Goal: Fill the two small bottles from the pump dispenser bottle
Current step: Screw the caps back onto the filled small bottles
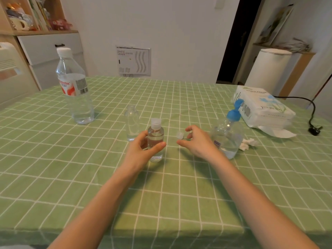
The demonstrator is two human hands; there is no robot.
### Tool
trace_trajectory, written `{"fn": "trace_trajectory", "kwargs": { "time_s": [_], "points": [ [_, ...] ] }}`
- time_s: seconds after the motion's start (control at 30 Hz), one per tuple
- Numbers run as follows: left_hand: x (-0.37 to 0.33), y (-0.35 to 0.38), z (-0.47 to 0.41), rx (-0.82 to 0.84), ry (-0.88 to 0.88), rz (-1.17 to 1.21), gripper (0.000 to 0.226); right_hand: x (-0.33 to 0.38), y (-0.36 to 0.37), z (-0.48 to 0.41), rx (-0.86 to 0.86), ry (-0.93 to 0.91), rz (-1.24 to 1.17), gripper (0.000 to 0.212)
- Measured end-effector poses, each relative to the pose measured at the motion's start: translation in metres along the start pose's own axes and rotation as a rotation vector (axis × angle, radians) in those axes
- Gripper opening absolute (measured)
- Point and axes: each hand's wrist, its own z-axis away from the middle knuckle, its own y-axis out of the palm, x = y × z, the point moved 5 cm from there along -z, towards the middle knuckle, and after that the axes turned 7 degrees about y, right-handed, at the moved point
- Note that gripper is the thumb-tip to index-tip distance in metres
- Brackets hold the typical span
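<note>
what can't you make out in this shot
Head view:
- open small bottle: liquid level, clear on clear, too faint
- pump dispenser bottle: label partly hidden by the right hand
- left hand: fingers mostly hidden behind the capped small bottle
- water bottle: label text blurred

Left hand around capped small bottle, upright on tablecloth

I see a home rm, prob. dining area: table w/ green white-checked cloth, light wooden shelf unit w/ upright books, white drawer cabinet, soft white tissue-paper pack.
</note>
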Motion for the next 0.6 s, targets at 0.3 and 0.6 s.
{"fn": "trace_trajectory", "kwargs": {
  "time_s": [0.3, 0.6],
  "points": [
    [0.002, -0.004, 0.002, 0.031, -0.055, -0.127, 0.068, 0.003, 0.016, -0.027, -0.089, 0.049, 0.061, 0.045],
    [0.010, -0.065, 0.009, -0.314, -0.078, -0.154, 0.038, 0.000, 0.010, -0.017, -0.121, -0.033, 0.029, 0.019]
  ]
}}
